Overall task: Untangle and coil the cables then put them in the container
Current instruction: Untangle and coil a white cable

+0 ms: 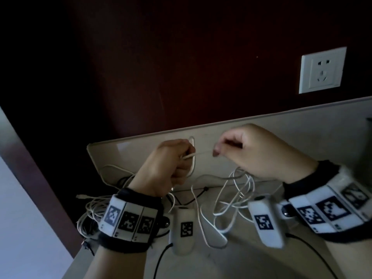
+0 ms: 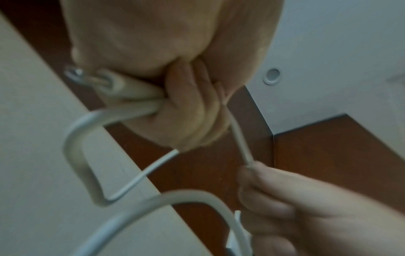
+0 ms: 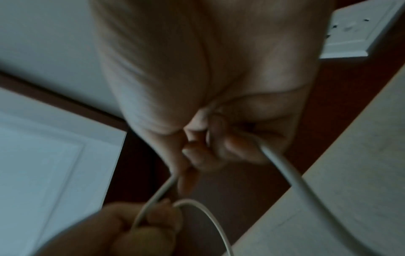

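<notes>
A white cable [image 1: 203, 152] runs taut between my two raised hands above the table. My left hand [image 1: 173, 158] grips a folded bundle of it, its plug end [image 2: 74, 73] sticking out of the fist and a loop [image 2: 74, 152] hanging below. My right hand [image 1: 231, 146] pinches the same white cable [image 3: 282, 164], which trails down to tangled white loops [image 1: 235, 196] on the table. More white and black cables [image 1: 90, 210] lie knotted at the left. A beige container [image 1: 141, 143] lies flat behind the hands.
A white wall socket [image 1: 322, 70] sits on the dark red wall at the right. The beige table [image 1: 251, 264] ends close to the left, beside a dark wooden post [image 1: 40, 168]. Black wires [image 1: 161, 256] run from my wrist cameras toward me.
</notes>
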Demonstrator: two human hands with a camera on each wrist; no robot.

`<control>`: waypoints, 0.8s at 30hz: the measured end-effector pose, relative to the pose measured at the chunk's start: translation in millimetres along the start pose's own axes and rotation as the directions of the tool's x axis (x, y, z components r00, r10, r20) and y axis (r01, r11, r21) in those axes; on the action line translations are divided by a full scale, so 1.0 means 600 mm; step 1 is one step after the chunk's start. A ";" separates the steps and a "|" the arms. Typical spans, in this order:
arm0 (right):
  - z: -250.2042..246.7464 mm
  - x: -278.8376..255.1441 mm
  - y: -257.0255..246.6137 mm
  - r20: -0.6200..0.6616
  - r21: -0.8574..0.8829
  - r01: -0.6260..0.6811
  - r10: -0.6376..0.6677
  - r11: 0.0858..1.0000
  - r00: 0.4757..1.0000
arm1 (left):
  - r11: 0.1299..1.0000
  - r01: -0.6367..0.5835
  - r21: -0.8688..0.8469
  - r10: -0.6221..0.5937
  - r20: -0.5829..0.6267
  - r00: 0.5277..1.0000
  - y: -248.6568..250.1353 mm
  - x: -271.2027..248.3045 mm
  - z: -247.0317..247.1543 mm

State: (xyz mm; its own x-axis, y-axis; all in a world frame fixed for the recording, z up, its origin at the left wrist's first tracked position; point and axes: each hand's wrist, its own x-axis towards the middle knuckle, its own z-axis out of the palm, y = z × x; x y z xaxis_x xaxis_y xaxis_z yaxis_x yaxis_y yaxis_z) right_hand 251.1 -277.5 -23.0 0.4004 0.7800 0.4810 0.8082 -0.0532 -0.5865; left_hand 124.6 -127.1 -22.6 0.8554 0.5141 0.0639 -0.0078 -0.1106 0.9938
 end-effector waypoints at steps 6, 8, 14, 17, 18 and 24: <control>0.036 0.012 0.016 -0.143 -0.030 0.139 -0.142 0.990 0.980 | 0.987 0.126 -0.101 -0.093 0.283 0.955 0.004 -0.008 0.004; 0.040 0.013 0.015 -0.123 -0.036 0.185 -0.188 0.982 0.974 | 0.987 0.127 -0.099 -0.089 0.316 0.945 0.005 -0.009 0.006; 0.042 0.009 0.006 -0.172 -0.368 0.181 -0.258 0.912 0.951 | 0.984 -0.104 0.142 0.087 0.121 0.989 -0.006 -0.003 0.017; 0.037 0.007 0.003 -0.156 -0.424 0.161 -0.247 0.891 0.956 | 0.970 -0.151 0.192 0.127 0.131 0.983 -0.008 -0.004 0.018; 0.037 0.006 0.002 -0.146 -0.420 0.160 -0.241 0.893 0.959 | 0.975 -0.129 0.181 0.101 0.153 0.983 -0.007 -0.004 0.016; 0.040 0.017 0.022 -0.183 -0.054 0.106 -0.114 0.993 0.977 | 0.999 -0.007 -0.036 0.009 0.073 0.997 0.006 0.002 -0.019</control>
State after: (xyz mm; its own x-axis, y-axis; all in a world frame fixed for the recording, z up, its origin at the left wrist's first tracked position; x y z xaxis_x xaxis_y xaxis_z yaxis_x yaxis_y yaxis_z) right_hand 255.6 -255.2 -41.8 0.3779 0.6537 0.6556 0.8680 -0.0037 -0.4966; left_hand 119.5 -117.4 -17.9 0.8908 0.4495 0.0663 -0.0319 -0.0836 0.9960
